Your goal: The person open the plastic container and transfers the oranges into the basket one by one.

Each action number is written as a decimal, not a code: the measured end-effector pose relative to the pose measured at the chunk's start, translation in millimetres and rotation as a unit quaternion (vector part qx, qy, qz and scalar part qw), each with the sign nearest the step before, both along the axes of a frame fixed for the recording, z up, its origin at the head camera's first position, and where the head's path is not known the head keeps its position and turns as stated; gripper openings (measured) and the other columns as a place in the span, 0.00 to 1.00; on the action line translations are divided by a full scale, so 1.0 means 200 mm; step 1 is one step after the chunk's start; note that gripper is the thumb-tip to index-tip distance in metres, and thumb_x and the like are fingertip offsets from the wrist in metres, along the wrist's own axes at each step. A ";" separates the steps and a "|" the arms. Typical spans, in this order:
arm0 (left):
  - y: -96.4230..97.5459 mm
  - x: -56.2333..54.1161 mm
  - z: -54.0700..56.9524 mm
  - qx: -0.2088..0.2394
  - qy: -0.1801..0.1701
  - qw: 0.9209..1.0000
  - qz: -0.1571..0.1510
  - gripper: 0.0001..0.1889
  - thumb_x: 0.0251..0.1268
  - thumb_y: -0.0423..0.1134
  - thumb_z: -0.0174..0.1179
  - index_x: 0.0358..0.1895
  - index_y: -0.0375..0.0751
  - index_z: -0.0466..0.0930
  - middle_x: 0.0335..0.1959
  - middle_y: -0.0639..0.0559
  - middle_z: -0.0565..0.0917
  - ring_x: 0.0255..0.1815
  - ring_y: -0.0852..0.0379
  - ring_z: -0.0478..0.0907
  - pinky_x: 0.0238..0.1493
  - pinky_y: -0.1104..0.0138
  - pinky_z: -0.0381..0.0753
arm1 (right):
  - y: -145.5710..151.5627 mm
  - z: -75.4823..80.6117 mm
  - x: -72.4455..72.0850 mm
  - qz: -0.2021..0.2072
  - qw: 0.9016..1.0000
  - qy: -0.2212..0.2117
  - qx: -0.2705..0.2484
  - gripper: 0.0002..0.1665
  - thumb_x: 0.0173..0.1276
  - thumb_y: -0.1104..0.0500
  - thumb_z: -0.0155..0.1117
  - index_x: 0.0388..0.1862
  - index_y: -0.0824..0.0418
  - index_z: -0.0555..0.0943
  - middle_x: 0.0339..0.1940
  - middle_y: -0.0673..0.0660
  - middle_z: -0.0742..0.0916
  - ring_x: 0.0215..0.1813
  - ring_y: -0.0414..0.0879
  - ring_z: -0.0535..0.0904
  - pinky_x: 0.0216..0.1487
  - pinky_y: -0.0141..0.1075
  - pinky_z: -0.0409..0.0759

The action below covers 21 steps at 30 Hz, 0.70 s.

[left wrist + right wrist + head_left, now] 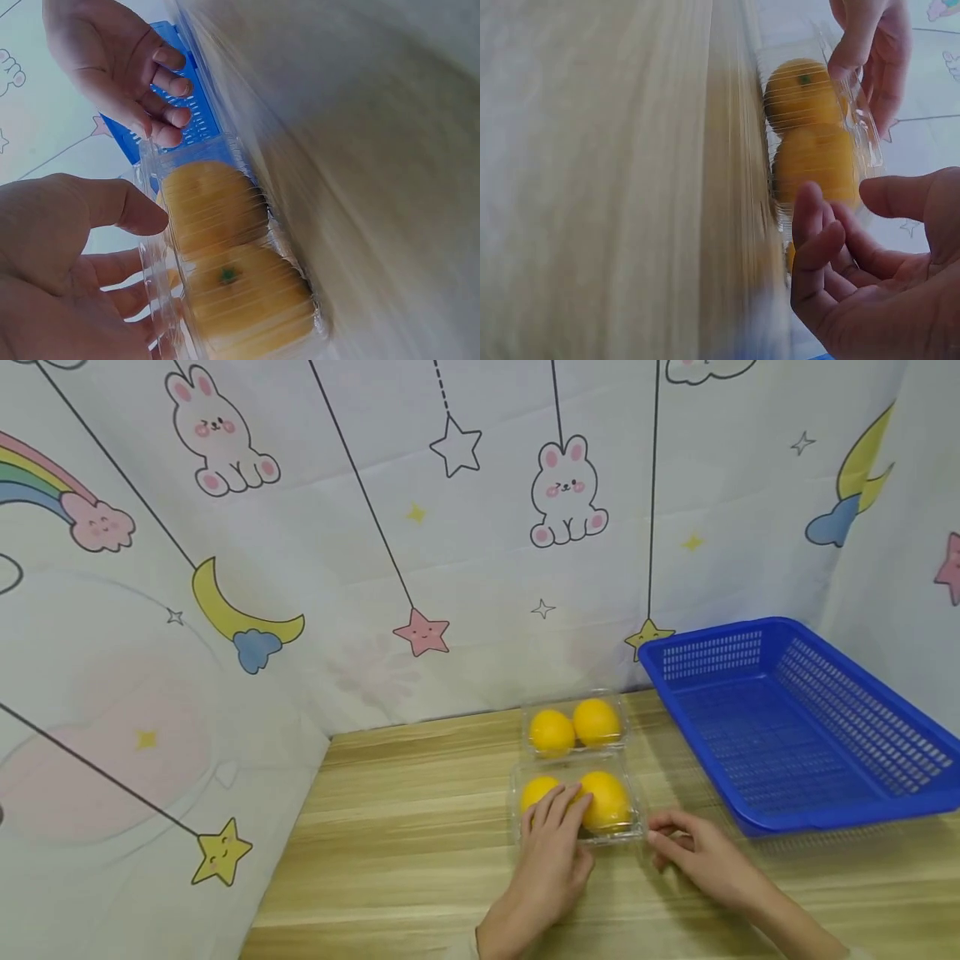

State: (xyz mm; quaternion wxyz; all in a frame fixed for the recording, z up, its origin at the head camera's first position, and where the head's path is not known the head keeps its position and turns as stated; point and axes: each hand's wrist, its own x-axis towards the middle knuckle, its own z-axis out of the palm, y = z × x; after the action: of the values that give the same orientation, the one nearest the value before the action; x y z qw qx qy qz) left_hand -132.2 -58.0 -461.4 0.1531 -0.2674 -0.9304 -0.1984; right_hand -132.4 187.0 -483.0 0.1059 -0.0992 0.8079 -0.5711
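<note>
Two clear plastic boxes stand one behind the other on the table, each with two oranges inside. My left hand (551, 843) lies over the front box (633, 793), fingers spread across its top and thumb near its front edge. Under those fingers one orange (540, 793) is partly covered; the other orange (606, 802) shows beside them. My right hand (701, 856) is at the box's front right corner, thumb tip right at the rim (868, 150) and the other fingers loosely bent. Behind, the second box (626, 735) has no hand on it.
A blue plastic basket (795, 735) with slotted walls stands to the right of the boxes. Wood-grain table (405, 835) surface extends to the left. White printed cloth (480, 543) hangs behind the table and along its sides.
</note>
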 end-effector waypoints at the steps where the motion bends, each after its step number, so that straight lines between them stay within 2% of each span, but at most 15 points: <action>1: 0.00 0.00 0.00 -0.003 0.001 1.000 -0.001 0.34 0.57 0.27 0.64 0.72 0.41 0.77 0.74 0.47 0.76 0.76 0.46 0.69 0.70 0.47 0.69 | 0.00 0.00 0.00 0.005 1.000 -0.012 -0.008 0.23 0.83 0.57 0.60 0.63 0.76 0.75 0.46 0.60 0.86 0.40 0.43 0.85 0.37 0.33 0.80; 5: 0.00 0.00 0.00 -0.016 0.010 1.000 0.000 0.34 0.57 0.28 0.64 0.72 0.42 0.77 0.74 0.48 0.77 0.76 0.47 0.69 0.70 0.49 0.69 | 0.01 -0.01 -0.01 0.026 0.996 -0.063 -0.053 0.23 0.83 0.57 0.59 0.62 0.76 0.74 0.42 0.60 0.87 0.38 0.44 0.83 0.32 0.33 0.79; 11: 0.00 0.00 0.00 -0.029 0.028 0.999 0.001 0.34 0.54 0.28 0.65 0.70 0.43 0.78 0.72 0.50 0.78 0.74 0.49 0.71 0.68 0.51 0.70 | 0.01 -0.04 -0.01 0.047 0.985 -0.125 -0.108 0.17 0.85 0.55 0.55 0.56 0.68 0.78 0.41 0.55 0.85 0.38 0.44 0.80 0.33 0.33 0.78; 21: -0.02 0.00 0.00 -0.021 0.029 0.999 -0.001 0.33 0.54 0.28 0.66 0.69 0.44 0.79 0.72 0.51 0.79 0.74 0.49 0.72 0.67 0.51 0.70 | 0.02 -0.07 -0.04 0.062 0.965 -0.182 -0.180 0.14 0.86 0.52 0.54 0.55 0.60 0.77 0.48 0.51 0.83 0.48 0.43 0.81 0.43 0.33 0.79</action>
State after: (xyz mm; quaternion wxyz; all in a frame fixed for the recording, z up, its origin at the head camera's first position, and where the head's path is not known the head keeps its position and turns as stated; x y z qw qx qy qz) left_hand -132.5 -61.8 -460.8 0.1739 -0.2769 -0.9293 -0.1716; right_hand -139.8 190.5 -497.8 0.2671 -0.0613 0.6509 -0.7080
